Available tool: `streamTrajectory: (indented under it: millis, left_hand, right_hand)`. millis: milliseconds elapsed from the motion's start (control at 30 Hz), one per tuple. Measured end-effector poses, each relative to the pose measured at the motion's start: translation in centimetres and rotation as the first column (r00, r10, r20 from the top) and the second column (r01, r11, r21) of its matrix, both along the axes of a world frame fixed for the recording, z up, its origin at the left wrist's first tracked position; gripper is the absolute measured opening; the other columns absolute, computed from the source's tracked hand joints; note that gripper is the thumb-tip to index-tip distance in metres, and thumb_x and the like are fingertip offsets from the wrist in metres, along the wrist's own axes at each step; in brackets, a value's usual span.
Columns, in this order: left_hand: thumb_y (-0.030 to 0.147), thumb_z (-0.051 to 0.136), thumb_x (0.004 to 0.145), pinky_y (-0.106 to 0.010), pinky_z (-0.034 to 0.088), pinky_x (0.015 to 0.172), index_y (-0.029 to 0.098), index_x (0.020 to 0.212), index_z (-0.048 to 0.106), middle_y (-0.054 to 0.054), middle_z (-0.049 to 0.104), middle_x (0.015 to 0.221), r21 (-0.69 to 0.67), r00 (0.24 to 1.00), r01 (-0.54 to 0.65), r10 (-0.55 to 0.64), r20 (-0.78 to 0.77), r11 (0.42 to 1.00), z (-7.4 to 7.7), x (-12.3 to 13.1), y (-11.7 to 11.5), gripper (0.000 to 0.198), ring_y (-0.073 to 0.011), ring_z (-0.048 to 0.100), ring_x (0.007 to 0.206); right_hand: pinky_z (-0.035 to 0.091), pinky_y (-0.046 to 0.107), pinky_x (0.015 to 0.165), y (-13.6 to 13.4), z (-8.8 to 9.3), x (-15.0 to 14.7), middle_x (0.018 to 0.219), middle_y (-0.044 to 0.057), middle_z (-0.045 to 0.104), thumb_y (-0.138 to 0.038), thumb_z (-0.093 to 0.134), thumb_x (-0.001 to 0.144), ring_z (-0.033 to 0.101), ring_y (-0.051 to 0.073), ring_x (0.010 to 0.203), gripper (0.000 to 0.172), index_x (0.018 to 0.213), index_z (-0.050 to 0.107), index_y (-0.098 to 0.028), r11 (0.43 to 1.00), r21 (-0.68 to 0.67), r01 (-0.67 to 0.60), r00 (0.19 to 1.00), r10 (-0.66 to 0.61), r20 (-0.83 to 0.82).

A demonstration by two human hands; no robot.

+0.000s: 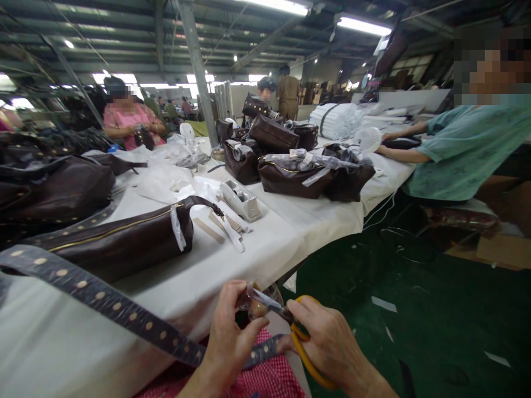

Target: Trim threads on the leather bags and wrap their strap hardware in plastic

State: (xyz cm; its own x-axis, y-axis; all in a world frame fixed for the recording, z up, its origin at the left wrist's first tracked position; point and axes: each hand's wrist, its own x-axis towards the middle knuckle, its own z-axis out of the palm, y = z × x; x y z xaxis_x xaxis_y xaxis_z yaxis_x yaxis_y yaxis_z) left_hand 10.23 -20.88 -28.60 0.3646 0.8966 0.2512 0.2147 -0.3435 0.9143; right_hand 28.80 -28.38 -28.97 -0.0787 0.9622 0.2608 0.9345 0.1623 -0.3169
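Near the bottom middle, my left hand (230, 326) pinches a small piece wrapped in clear film (254, 301), perhaps strap hardware. My right hand (327, 337) grips scissors (309, 362) with yellow handles. Their blades point left and lie against the wrapped piece; whether they cut into the film I cannot tell. A dark strap with pale round studs (99, 296), covered in film, runs from the left edge, passes behind my left wrist and reaches the fingers of my right hand. Beyond it a dark brown leather bag (124, 243) with a gold zip lies on the table.
White cloth covers the table (286, 232). A tape dispenser (240, 200) and paper strips (219, 226) lie past the bag. More brown bags (290, 174) are heaped behind. A co-worker in green (468, 149) sits at right, another in pink (133, 124) stands at far left.
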Motion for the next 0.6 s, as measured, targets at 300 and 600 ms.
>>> streamTrajectory:
  millis: [300, 600]
  left_hand:
    - [0.01, 0.066, 0.066, -0.036, 0.05, 0.082, 0.021, 0.101, 0.054, -0.001, 0.058, 0.095, 0.004, 0.999, -0.003, 0.003, -0.035, 1.0, 0.66, 0.38, -0.16, 0.039, -0.0202, 0.059, 0.089]
    - [0.008, 0.067, 0.065, -0.034, 0.049, 0.082, 0.022, 0.103, 0.056, -0.004, 0.056, 0.102, 0.153, 0.992, -0.024, 0.043, -0.118, 0.988, 0.05, 0.64, -0.08, 0.041, -0.0212, 0.058, 0.094]
  right_hand:
    - [0.038, 0.025, 0.055, -0.35, -0.93, 0.17, 0.069, 0.0, 0.06, -0.042, 0.053, 0.09, 0.059, 0.015, 0.058, 0.022, 0.085, 0.054, -0.021, 0.994, 0.111, -0.006, 0.999, 0.012, -0.047]
    - [0.039, 0.026, 0.057, -0.46, -0.47, -0.21, 0.074, 0.002, 0.06, -0.045, 0.054, 0.088, 0.06, 0.017, 0.063, 0.026, 0.087, 0.057, -0.02, 0.998, 0.041, 0.047, 0.998, -0.046, -0.03]
